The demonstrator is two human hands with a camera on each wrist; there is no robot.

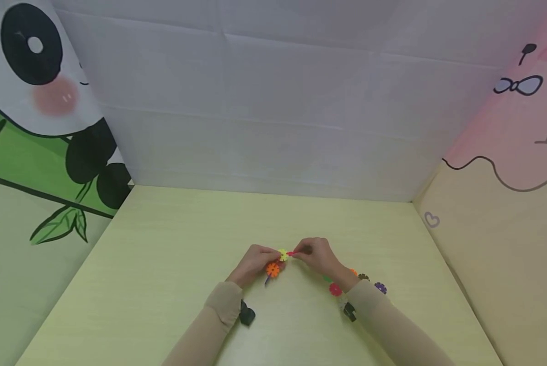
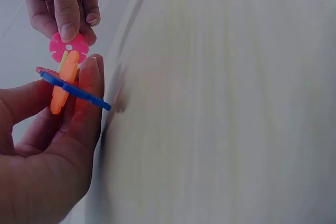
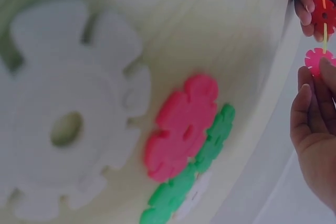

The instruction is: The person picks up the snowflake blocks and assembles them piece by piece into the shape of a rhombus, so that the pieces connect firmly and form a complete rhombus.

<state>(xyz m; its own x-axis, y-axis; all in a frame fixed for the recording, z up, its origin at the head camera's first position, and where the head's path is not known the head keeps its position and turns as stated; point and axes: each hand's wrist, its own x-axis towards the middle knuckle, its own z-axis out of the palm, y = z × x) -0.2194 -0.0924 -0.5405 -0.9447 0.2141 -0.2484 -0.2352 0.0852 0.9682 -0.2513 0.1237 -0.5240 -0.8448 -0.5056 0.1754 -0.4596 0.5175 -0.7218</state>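
Note:
My left hand (image 1: pixel 254 264) holds a small joined chain of notched plastic snowflake discs. In the chain are a blue disc (image 2: pixel 79 92), an orange disc (image 1: pixel 273 270), a red disc (image 3: pixel 324 15) and a yellow disc (image 1: pixel 283 255). From the right, my right hand (image 1: pixel 319 256) pinches a pink disc (image 2: pixel 69 47) between thumb and fingers. The pink disc's edge is right at the yellow disc, the two set crosswise. Both hands are close together over the table, and fingers hide part of the chain.
Loose discs lie on the table (image 1: pixel 186 244) by my right forearm, among them a red one (image 1: pixel 335 289), a purple one (image 1: pixel 381 288) and a brown one (image 1: pixel 363 277). A white disc (image 3: pixel 105 150) looms near the right wrist camera. Walls border the table's back and sides.

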